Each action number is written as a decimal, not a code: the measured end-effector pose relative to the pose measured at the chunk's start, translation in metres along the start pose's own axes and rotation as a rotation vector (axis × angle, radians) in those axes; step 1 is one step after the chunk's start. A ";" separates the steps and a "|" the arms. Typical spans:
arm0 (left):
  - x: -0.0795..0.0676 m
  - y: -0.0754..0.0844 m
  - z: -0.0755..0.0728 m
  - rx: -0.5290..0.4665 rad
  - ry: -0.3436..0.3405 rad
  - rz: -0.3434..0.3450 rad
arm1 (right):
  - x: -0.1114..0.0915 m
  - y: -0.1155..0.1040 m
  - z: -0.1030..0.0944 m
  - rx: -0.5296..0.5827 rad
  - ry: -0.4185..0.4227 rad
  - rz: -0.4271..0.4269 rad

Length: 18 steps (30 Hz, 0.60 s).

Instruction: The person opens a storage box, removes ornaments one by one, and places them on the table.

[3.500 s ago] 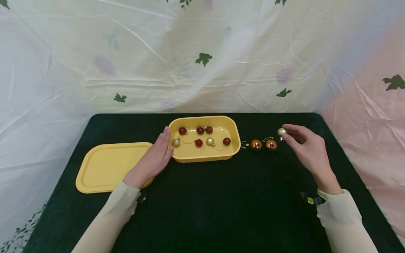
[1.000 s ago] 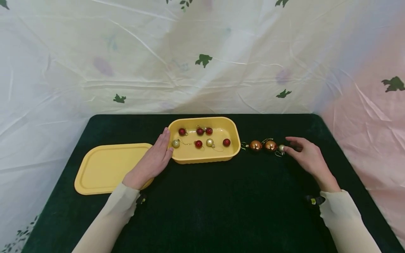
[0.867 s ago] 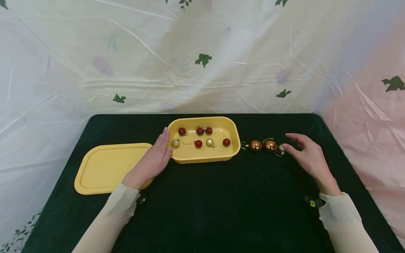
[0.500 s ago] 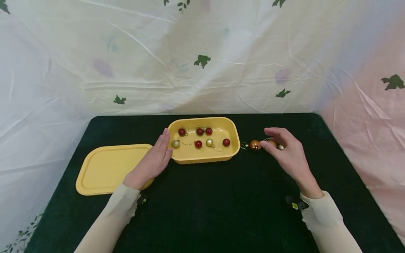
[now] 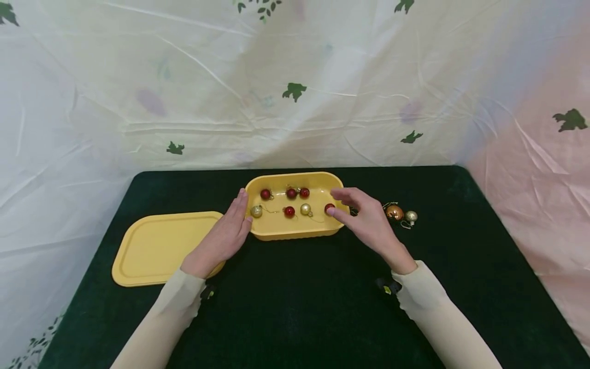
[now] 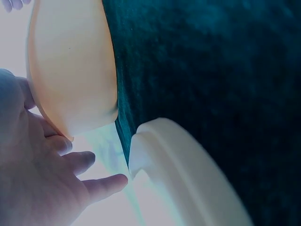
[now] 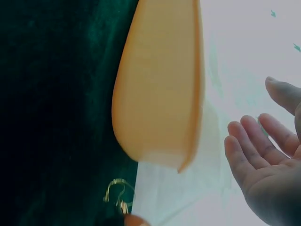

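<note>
A yellow plastic box (image 5: pixel 295 234) holds several small red and gold Christmas baubles, among them a red bauble (image 5: pixel 289 211) and a gold bauble (image 5: pixel 306 209). My left hand (image 5: pixel 220 236) rests against the box's left end with straight fingers; the left wrist view shows its fingers (image 6: pixel 80 160) at the box rim. Above the box's right end hovers my right hand (image 5: pixel 369 223), thumb and fingers spread around nothing, beside a red bauble (image 5: pixel 329 208) in the box. In the right wrist view this palm (image 7: pixel 268 186) is empty and apart from the box wall (image 7: pixel 155 94).
Right of the box lie a copper bauble (image 5: pixel 394 212) and a small gold bauble (image 5: pixel 411 217). Another copper bauble (image 7: pixel 135 220) is hidden behind my right hand in the head view. The yellow lid (image 5: pixel 161 251) lies left on the dark green tablecloth (image 5: pixel 295 307).
My right hand held a glittery gold bauble, set it down at the right end of the copper baubles, let go, and moved left over the box. The left hand stayed put.
</note>
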State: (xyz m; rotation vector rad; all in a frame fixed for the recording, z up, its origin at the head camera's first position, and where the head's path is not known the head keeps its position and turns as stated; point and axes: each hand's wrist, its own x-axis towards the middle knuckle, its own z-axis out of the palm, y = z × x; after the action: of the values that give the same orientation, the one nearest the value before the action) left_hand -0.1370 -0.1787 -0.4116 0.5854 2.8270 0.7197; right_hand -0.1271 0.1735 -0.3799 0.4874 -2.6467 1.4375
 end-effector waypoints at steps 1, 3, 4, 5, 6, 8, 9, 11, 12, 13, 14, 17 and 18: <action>0.000 0.000 0.000 -0.001 0.001 -0.001 | 0.003 0.000 0.003 -0.005 -0.010 -0.007; -0.001 0.000 0.000 0.000 0.001 -0.001 | 0.009 0.000 0.009 -0.020 -0.029 -0.018; -0.001 0.001 0.000 -0.001 0.002 -0.001 | 0.012 0.001 0.012 -0.026 -0.036 -0.021; -0.001 0.000 0.000 -0.002 0.003 -0.001 | 0.015 0.001 0.015 -0.033 -0.045 -0.025; -0.001 0.000 0.001 -0.003 0.003 0.000 | 0.018 0.002 0.017 -0.039 -0.056 -0.023; -0.001 0.000 0.001 -0.004 0.001 -0.001 | 0.023 0.003 0.022 -0.050 -0.073 -0.016; 0.000 0.000 0.001 -0.005 0.002 0.000 | 0.026 0.003 0.024 -0.054 -0.081 -0.014; 0.000 -0.001 0.001 -0.009 0.003 0.000 | 0.031 0.003 0.028 -0.060 -0.098 -0.011; -0.001 -0.001 0.001 -0.011 0.004 0.001 | 0.033 0.004 0.030 -0.068 -0.105 -0.011; -0.001 0.000 0.001 -0.013 0.005 0.001 | 0.036 0.004 0.033 -0.075 -0.113 -0.012; -0.001 0.000 0.001 -0.015 0.007 0.003 | 0.038 0.005 0.035 -0.084 -0.120 -0.012; -0.001 0.000 0.001 -0.016 0.005 0.003 | 0.044 0.006 0.041 -0.117 -0.140 -0.006; -0.001 -0.001 0.001 -0.013 0.003 0.001 | 0.046 0.006 0.043 -0.127 -0.148 -0.002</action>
State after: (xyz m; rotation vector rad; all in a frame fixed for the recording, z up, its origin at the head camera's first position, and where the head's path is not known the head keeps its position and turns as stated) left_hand -0.1358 -0.1791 -0.4129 0.5841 2.8224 0.7398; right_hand -0.1693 0.1303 -0.3975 0.6052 -2.8288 1.2692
